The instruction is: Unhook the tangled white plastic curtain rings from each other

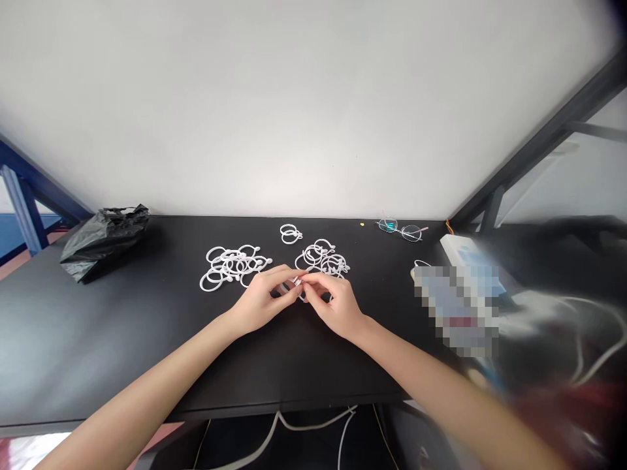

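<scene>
Forearms (147,385) foremost | left fingers (285,300), right fingers (321,279) pinching white ring (296,282) between tips | ring piles (235,264) beyond

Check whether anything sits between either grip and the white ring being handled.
Nothing visible does: the left grip and right grip meet at the white ring, pinching it with fingertips that partly hide it. The left pile and right pile of rings lie just beyond.

No readable text, labels, numbers or signs, white box (464,258) at right blurred, partly pixelated
</scene>
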Tool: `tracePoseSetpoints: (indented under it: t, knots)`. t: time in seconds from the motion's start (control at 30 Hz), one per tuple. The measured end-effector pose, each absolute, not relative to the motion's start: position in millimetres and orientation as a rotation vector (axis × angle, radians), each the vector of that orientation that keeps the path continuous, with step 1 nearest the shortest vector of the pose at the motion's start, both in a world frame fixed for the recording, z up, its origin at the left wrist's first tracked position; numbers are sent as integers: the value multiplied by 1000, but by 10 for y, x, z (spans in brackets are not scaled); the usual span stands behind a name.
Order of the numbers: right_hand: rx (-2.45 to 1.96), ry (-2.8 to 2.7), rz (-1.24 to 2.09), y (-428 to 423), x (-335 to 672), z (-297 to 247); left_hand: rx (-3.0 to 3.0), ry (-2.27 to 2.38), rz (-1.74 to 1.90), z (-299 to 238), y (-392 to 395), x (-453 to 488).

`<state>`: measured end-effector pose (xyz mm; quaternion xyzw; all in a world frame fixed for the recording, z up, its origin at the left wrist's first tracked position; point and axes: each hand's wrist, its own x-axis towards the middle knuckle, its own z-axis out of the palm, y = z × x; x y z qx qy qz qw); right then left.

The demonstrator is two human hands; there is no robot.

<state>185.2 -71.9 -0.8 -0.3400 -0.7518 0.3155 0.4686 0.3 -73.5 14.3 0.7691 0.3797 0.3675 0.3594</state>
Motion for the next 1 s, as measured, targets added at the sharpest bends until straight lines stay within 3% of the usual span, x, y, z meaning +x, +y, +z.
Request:
tracePoseSetpoints:
  t: [0.5,1.0]
  knots:
    - [-821,-1869,789,-724,1847,7,1847,982,906,67,-719,-15]
    - [-841,-1824,705,-704,1868,4,1328,764,798,170,-675,-53]
